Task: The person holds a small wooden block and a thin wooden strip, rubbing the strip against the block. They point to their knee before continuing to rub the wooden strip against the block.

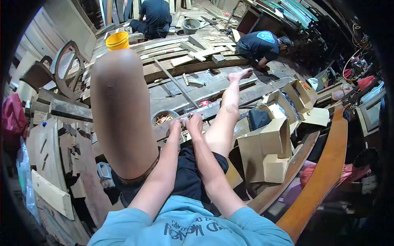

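My left hand (175, 126) and my right hand (195, 123) are close together in front of my lap, above a wooden plank. Both have their fingers curled in, around something small between them that I cannot make out. Just left of my left hand stands a bucket (154, 119) holding several small wooden pieces (164, 119). Beyond my right hand lies a small red round item (204, 104). A long thin wooden strip (174, 82) slants down toward it across the planks.
Opened cardboard boxes (262, 143) stand at my right, beside a curved orange-brown board (328, 164). At left are stacked boards and an oval wooden frame (78, 69). Ahead stand a yellow bucket (117, 40) and a grey bucket (190, 27); two people crouch or sit among loose planks.
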### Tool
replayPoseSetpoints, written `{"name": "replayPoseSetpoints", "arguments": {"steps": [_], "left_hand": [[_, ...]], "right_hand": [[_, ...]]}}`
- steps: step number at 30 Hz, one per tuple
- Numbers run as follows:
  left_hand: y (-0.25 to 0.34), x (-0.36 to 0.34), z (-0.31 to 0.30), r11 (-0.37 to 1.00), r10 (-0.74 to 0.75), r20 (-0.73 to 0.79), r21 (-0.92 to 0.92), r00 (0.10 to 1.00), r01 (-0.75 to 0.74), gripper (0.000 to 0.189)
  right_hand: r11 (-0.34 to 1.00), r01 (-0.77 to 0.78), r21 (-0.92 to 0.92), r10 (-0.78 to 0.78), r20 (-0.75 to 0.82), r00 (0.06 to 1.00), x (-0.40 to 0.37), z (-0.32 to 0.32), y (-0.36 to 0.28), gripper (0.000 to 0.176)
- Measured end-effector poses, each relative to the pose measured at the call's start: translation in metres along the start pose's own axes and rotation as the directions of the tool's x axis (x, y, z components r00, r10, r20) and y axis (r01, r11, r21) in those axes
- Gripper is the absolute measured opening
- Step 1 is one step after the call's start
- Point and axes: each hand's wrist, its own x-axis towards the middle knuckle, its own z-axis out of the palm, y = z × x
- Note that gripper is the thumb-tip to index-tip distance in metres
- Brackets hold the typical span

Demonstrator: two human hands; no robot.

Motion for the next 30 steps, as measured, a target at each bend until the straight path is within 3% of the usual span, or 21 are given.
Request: {"name": "replayPoseSetpoints", "arguments": {"steps": [1, 2, 4, 5, 6, 9, 11, 12, 14, 15, 16, 18, 19, 20, 22, 25, 26, 28, 30], "left_hand": [[0.001, 0.000, 0.001, 0.999, 0.021, -0.022, 0.035, 1.000, -0.021, 0.022], [0.001, -0.002, -0.001, 0.999, 0.019, -0.021, 0.040, 1.000, -0.018, 0.022], [0.002, 0.000, -0.001, 0.997, 0.074, 0.055, -0.037, 0.996, -0.072, 0.021], [0.002, 0.003, -0.001, 0.999, 0.030, 0.063, 0.022, 0.998, -0.031, 0.021], [-0.002, 0.003, 0.002, 0.998, 0.060, 0.051, -0.038, 0.997, -0.058, 0.020], [0.005, -0.007, -0.001, 0.998, -0.045, 0.000, -0.038, 0.999, 0.045, 0.017], [-0.009, 0.014, -0.006, 0.999, 0.014, 0.074, -0.047, 0.997, -0.011, 0.014], [-0.023, 0.035, -0.007, 0.997, 0.072, 0.024, 0.007, 0.997, -0.072, 0.013], [0.003, -0.003, 0.004, 0.997, -0.036, 0.009, -0.070, 0.999, 0.037, 0.013], [-0.003, 0.003, 0.004, 0.991, 0.029, 0.072, -0.130, 0.997, -0.020, 0.015], [0.001, -0.003, 0.001, 0.992, 0.030, 0.064, -0.127, 0.998, -0.021, 0.015], [0.008, -0.011, -0.002, 1.000, 0.024, 0.035, -0.006, 0.999, -0.024, 0.016], [0.010, -0.009, -0.001, 0.999, 0.039, 0.026, -0.021, 0.999, -0.038, 0.017], [0.008, -0.010, 0.001, 0.999, 0.032, 0.017, -0.043, 0.999, -0.031, 0.018], [0.003, -0.007, 0.002, 0.998, 0.058, 0.073, -0.045, 0.996, -0.055, 0.020], [0.004, -0.007, 0.000, 1.000, 0.009, 0.023, 0.021, 1.000, -0.010, 0.018], [0.003, -0.003, -0.001, 0.999, -0.027, -0.015, -0.019, 1.000, 0.027, 0.017], [-0.010, 0.011, 0.000, 0.995, 0.057, 0.006, -0.083, 0.998, -0.056, 0.016], [0.017, -0.025, 0.008, 0.998, -0.047, -0.007, -0.036, 0.999, 0.047, 0.019]], "right_hand": [[0.996, 0.039, 0.076, -0.042, 0.032, 0.999, 0.001, -0.002, 0.000, 0.016], [0.985, -0.074, 0.154, 0.045, 0.185, 0.982, 0.002, -0.007, -0.003, 0.019], [0.995, -0.069, 0.075, 0.052, 0.218, 0.975, 0.003, -0.004, -0.002, 0.023], [0.990, -0.127, 0.055, 0.118, 0.147, 0.982, 0.003, -0.002, -0.005, 0.026], [0.981, -0.191, 0.044, 0.180, 0.181, 0.967, 0.003, -0.003, -0.006, 0.026], [0.986, -0.091, 0.137, 0.078, 0.095, 0.992, -0.002, -0.018, -0.017, 0.024], [0.989, -0.055, 0.136, 0.021, 0.240, 0.971, 0.002, -0.016, -0.010, 0.021], [0.999, 0.024, 0.026, -0.029, 0.183, 0.983, 0.008, 0.025, 0.026, 0.019], [0.982, -0.127, 0.137, 0.096, 0.211, 0.973, 0.005, 0.002, 0.006, 0.019], [0.996, -0.087, 0.035, 0.083, 0.108, 0.991, 0.005, 0.009, 0.010, 0.019], [0.995, -0.088, 0.040, 0.083, 0.116, 0.990, 0.003, 0.008, 0.008, 0.019], [0.998, 0.058, 0.012, -0.059, 0.066, 0.996, 0.003, 0.000, 0.007, 0.020], [0.986, -0.091, 0.138, 0.047, 0.294, 0.955, 0.007, 0.001, 0.010, 0.018], [0.994, -0.102, 0.043, 0.091, 0.203, 0.975, 0.007, 0.007, 0.008, 0.016], [0.979, -0.154, 0.131, 0.133, 0.157, 0.979, 0.004, 0.000, 0.004, 0.016], [0.984, -0.157, 0.079, 0.145, 0.138, 0.980, 0.003, -0.019, -0.011, 0.016], [0.998, -0.032, 0.048, 0.024, 0.156, 0.988, 0.005, -0.014, -0.002, 0.016], [0.988, -0.119, 0.103, 0.087, 0.272, 0.958, 0.005, -0.016, -0.003, 0.016], [0.999, -0.049, 0.010, 0.049, 0.056, 0.997, 0.001, -0.014, -0.004, 0.017]]}}
